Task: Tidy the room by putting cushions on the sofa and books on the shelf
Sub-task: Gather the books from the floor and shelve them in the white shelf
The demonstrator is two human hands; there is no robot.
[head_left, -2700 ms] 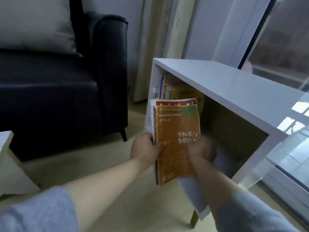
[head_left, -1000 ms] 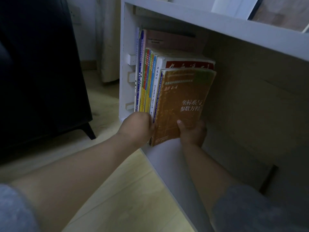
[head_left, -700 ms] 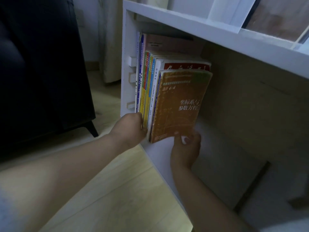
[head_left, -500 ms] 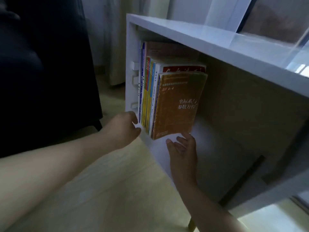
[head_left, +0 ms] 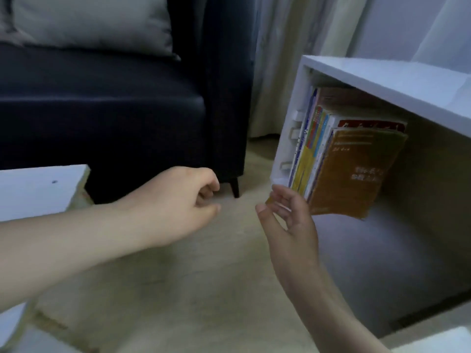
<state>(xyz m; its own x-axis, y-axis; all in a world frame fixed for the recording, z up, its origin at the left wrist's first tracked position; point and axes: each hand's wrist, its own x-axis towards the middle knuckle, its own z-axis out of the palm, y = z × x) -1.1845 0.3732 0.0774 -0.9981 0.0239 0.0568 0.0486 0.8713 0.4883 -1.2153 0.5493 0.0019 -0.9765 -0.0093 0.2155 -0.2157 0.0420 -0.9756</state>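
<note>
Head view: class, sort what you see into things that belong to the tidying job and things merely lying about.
Job: books, shelf, cushion, sofa.
Lying about: curtain, white board, floor.

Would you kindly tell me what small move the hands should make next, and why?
Probably draw both hands away and turn to look for any remaining item: the books stand in the shelf, the left hand and right hand hold nothing, and a cushion already lies on the sofa.
</note>
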